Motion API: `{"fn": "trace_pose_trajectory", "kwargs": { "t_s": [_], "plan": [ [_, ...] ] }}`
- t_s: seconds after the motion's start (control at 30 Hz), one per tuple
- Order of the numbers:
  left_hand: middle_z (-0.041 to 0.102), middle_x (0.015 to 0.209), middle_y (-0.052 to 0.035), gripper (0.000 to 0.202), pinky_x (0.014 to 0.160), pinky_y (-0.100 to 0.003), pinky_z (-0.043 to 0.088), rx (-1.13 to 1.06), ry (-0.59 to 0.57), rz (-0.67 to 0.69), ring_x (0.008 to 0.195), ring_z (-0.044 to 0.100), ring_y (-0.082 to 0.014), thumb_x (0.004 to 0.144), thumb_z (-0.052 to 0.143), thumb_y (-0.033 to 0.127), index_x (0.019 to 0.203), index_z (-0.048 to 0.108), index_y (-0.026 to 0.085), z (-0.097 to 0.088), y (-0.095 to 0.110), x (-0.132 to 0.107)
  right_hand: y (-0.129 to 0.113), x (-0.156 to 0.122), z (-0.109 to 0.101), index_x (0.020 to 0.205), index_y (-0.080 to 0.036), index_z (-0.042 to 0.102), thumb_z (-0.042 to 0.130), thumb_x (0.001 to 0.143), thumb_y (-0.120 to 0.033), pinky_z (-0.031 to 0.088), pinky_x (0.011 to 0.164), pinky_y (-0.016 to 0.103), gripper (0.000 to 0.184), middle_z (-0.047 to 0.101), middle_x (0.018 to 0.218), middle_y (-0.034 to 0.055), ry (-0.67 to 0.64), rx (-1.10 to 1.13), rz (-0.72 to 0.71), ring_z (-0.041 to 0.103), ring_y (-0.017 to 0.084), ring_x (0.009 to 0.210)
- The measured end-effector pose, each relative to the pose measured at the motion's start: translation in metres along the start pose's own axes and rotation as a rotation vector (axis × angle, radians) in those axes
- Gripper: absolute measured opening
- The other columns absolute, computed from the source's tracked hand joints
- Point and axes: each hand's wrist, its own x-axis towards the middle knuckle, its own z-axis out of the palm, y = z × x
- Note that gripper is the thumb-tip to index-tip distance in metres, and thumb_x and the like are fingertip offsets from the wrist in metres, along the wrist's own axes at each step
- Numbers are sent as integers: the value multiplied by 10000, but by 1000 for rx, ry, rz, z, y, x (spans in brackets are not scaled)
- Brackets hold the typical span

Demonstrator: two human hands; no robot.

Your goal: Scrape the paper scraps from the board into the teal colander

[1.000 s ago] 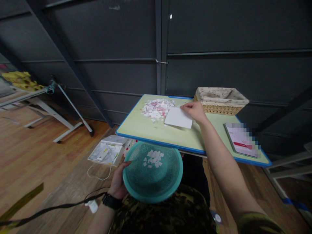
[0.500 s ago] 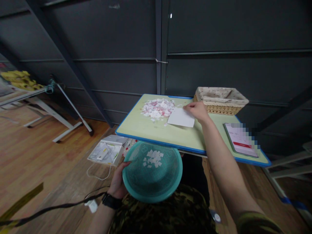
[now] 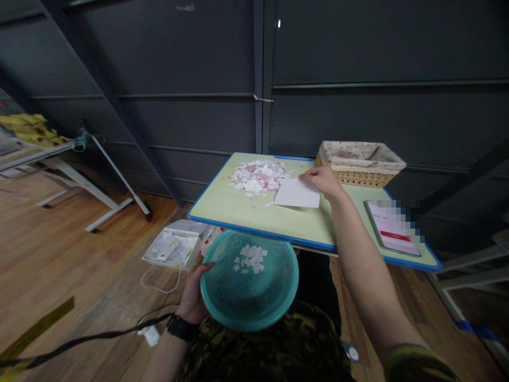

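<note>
The right hand is stretched out over the table, with its fingers closed together on the far right corner of a white sheet. Whether this corner is pinched or only pressed down cannot be told. From the hand the sheet lies at 8 o'clock, flat on the table, and its long axis runs from about 9 to 3 o'clock. Just beside the sheet, at its 10 o'clock, a pile of white and pink scraps is spread; the sheet's left edge almost touches it. The right hand is the nearer one to both. At 2 o'clock of this hand, just beside it, a wicker basket stands; what it holds is not seen. A tablet lies at 4 o'clock. The left hand is closed on the 9 o'clock rim of a teal bowl, which is held below the table's near edge, at 6 o'clock of the pile. A few white scraps lie in it.
</note>
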Motion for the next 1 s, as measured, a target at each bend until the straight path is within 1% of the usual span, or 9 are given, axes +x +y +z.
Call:
{"fn": "trace_pose_trajectory", "kwargs": {
  "t_s": [0.13,0.23,0.37,0.47,0.63,0.77,0.87,0.93,1.0],
  "plan": [
    [770,682,-91,176,566,-370,584,13,13,23,512,701,-238,813,568,156,930,689,103,2,0,-1,-3,-3,-2,677,-94,757,636,609,-397,317,490,263,333,604,560,43,-35,6,0,474,140,530],
    [778,708,-89,201,599,-389,591,8,9,25,542,714,-250,805,581,159,968,686,111,1,0,0,-6,-5,-3,674,-98,753,647,596,-403,316,484,262,332,607,567,41,-81,34,21,469,137,530],
    [768,677,-82,197,625,-405,593,3,2,18,541,712,-251,811,580,161,971,683,111,-1,0,2,-9,-6,-1,676,-101,748,645,595,-408,329,491,260,334,634,610,50,-37,74,28,475,137,547],
    [771,685,-89,179,641,-413,593,7,13,16,542,713,-253,810,580,159,945,685,107,-1,0,2,-9,-5,3,678,-103,749,636,608,-409,333,497,258,334,636,613,46,-41,62,4,481,139,558],
    [786,739,-97,264,693,-443,592,2,13,8,608,736,-280,799,595,156,1043,683,107,0,0,-1,-8,-4,9,684,-100,752,617,636,-404,318,481,260,336,602,556,30,-76,5,-22,480,143,532],
    [793,771,-102,315,701,-445,593,-14,6,4,613,739,-282,772,612,144,1076,683,101,0,0,-1,-4,-1,6,687,-105,754,598,658,-382,333,494,262,319,614,562,35,-12,-36,-11,502,153,542],
    [786,729,-92,297,672,-426,597,-16,11,3,596,736,-273,775,606,143,1057,687,100,1,0,-1,-2,0,3,679,-111,755,602,659,-366,346,521,262,297,641,595,46,63,-68,-26,532,164,591],
    [782,709,-86,273,655,-414,597,-13,16,10,590,734,-268,783,601,144,1039,687,105,1,0,-2,-2,0,3,689,-110,759,604,657,-368,346,523,260,302,654,618,50,71,-46,-30,534,165,603],
    [787,731,-91,263,649,-410,598,-9,15,8,594,735,-265,789,599,147,1033,687,108,2,0,-3,-4,-1,3,701,-105,763,610,650,-376,340,515,258,316,650,615,47,36,-16,-25,522,159,590]
  ]
}}
